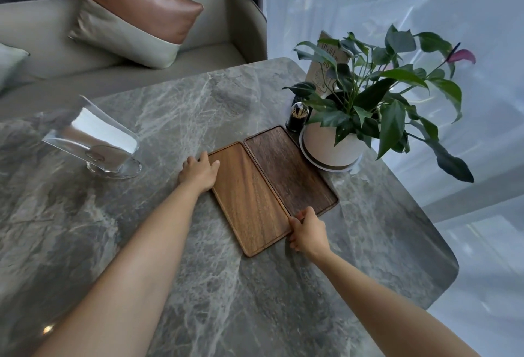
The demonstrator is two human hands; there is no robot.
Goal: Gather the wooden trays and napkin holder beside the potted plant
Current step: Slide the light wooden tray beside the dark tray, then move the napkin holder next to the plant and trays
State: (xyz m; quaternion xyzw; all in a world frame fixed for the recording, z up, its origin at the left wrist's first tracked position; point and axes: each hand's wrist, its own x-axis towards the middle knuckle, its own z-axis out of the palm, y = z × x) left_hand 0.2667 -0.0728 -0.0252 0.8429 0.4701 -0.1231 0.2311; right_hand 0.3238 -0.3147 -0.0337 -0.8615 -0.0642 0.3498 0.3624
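Two wooden trays lie side by side on the marble table (255, 300). The dark tray (289, 172) touches the saucer of the potted plant (334, 141). The light tray (249, 200) lies against the dark one's left side. My left hand (198, 172) grips the light tray's far left edge. My right hand (307, 232) holds its near right corner, where the two trays meet. A shiny metal napkin holder (96, 141) with white napkins stands apart at the table's left.
A dark toothpick jar (297, 118) and a paper menu card (326, 70) stand behind the plant pot. A grey sofa (198, 50) with a brown-and-grey cushion (136, 13) runs along the far side. The table's rounded edge drops off at the right.
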